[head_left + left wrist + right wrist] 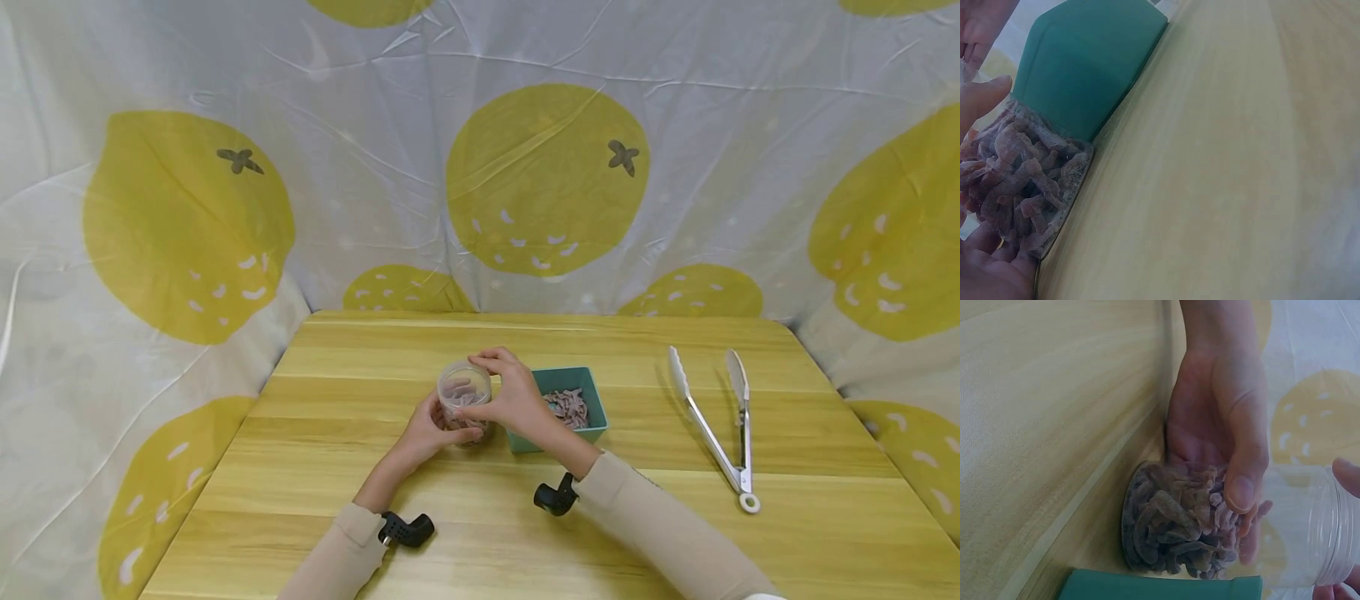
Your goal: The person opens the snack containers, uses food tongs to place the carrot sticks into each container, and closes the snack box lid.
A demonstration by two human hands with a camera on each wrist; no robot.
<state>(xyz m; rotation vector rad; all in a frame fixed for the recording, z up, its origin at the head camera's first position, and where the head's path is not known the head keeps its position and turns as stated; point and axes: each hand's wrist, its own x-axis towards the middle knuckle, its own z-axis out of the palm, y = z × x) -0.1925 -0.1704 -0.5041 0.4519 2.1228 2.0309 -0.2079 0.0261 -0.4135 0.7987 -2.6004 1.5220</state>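
A clear plastic jar point(465, 398), its lower part filled with brownish, powder-dusted dried strips point(1179, 519), stands upright on the table. My left hand point(426, 433) holds the jar low on its side, thumb across the front. Around the jar's top, my right hand point(516, 395) spreads its thumb and fingers on opposite sides of the rim point(1338, 525). Close to the right of the jar is a teal rectangular box point(592, 398) with similar strips point(567, 407) inside; my right forearm passes over its front corner.
Silver tongs point(741, 478) with pale tips lie spread on the right side of the wooden table point(337, 350). A lemon-print curtain point(375, 167) hangs behind and along both sides. Each wrist bears a black camera point(557, 495).
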